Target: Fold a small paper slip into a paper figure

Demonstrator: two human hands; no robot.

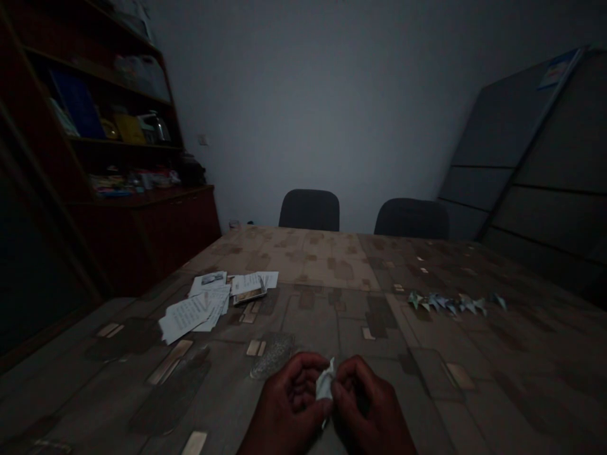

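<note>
A small piece of folded white paper (pixel 325 383) is held up between my two hands, low in the middle of the head view. My left hand (pixel 290 404) pinches its left side, with the other fingers curled behind. On its right edge the thumb and forefinger of my right hand (pixel 367 404) are pressed together. The lower end of the paper is partly hidden by my fingers. Over to the right on the table lies a row of several small folded paper pieces (pixel 446 303), pointed in shape. Loose printed paper cards (pixel 187 316) are spread on the left.
The patterned tablecloth (pixel 313 316) covers a wide table. A small stack of cards (pixel 249 287) sits beside the spread ones. Two dark chairs (pixel 309 210) stand at the far edge. A wooden shelf unit (pixel 180 221) is on the left, grey panels (pixel 493 133) on the right. Light is dim.
</note>
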